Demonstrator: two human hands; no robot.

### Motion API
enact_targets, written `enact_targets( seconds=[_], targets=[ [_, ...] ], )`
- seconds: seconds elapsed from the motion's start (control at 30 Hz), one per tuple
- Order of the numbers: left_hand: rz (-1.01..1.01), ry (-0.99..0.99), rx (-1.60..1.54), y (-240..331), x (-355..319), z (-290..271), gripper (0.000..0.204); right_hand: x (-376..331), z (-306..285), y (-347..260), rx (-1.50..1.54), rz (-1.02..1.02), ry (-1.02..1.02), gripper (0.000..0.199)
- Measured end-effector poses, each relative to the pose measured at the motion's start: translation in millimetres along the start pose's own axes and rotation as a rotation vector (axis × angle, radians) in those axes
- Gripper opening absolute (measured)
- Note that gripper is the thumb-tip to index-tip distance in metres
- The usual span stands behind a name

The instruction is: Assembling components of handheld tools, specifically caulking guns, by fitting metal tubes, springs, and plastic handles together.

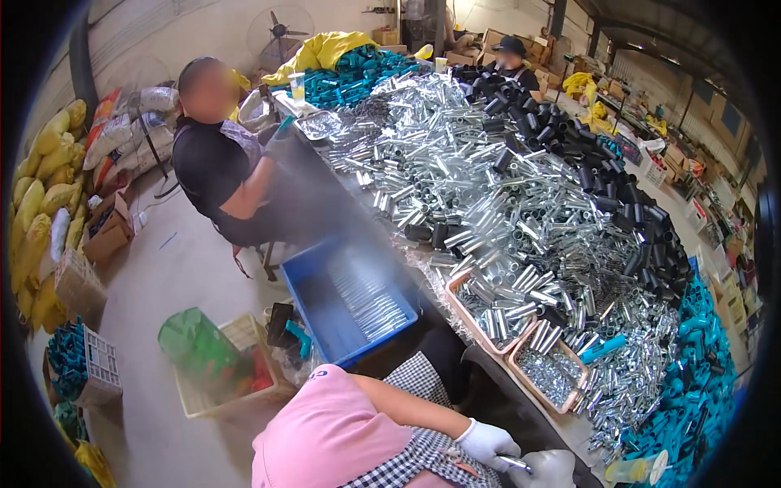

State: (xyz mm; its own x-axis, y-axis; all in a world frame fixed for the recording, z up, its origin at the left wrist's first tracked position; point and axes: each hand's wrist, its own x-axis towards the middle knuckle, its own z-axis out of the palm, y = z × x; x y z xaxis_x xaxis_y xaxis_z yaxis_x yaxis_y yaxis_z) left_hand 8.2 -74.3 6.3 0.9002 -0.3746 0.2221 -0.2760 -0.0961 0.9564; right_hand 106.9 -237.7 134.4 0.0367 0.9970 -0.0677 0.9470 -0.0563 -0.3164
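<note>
Both my hands wear white gloves and sit at the bottom edge, by the table's near corner. My left hand (486, 443) is closed around one end of a short silver metal tube (517, 464). My right hand (553, 469) is curled at the tube's other end and partly cut off by the frame. My pink sleeve and checked apron fill the lower left. Just beyond my hands stand two pinkish trays (455, 302) (569, 400), holding silver tubes and small metal parts.
A long table carries a heap of silver tubes (455, 171), black tubes (602, 187) and teal parts (700, 382). A blue crate (313, 317) of tubes sits on the floor. One person in black (215, 175) sits left, another at the far end (512, 61). A basket (224, 374) and yellow sacks (37, 203) lie left.
</note>
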Motion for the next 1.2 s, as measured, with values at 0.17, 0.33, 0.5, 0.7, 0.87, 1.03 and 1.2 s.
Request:
enact_targets(
  seconds=[0.17, 0.33, 0.5, 0.7, 0.87, 1.03, 1.2],
  targets=[
    [-0.003, -0.013, 0.032, -2.1, 3.4, -0.9, 0.029, -3.1, -1.5, -3.9, 0.051, 0.132, 0.042, 0.020],
    [-0.126, -0.011, 0.070, -6.4, -8.2, -11.7, 0.036, -8.1, -0.1, -1.7, -0.023, -0.094, 0.276, 0.036],
    [-0.130, -0.074, 0.078, -0.6, -7.6, -10.6, 0.035, -20.4, 11.9, 6.4, -0.051, -0.134, 0.251, 0.034],
    [-0.256, -0.189, 0.410, 32.5, 9.4, -28.1, 0.032, -23.9, 33.4, 30.2, 0.039, 0.147, 0.169, 0.023],
    [-0.151, -0.123, 0.966, 22.3, 8.2, -29.9, 0.035, -7.6, 56.2, 45.6, 1.281, 1.001, -0.245, 0.048],
    [-0.168, -0.259, 0.795, -16.9, 2.7, -35.3, 0.040, -21.9, 104.8, 52.1, 0.701, 0.431, 0.085, 0.039],
    [-0.152, -0.378, 0.189, -87.0, 1.8, -32.5, 0.033, -12.1, 70.3, 18.9, -0.100, 0.017, 0.270, 0.024]
  ],
)
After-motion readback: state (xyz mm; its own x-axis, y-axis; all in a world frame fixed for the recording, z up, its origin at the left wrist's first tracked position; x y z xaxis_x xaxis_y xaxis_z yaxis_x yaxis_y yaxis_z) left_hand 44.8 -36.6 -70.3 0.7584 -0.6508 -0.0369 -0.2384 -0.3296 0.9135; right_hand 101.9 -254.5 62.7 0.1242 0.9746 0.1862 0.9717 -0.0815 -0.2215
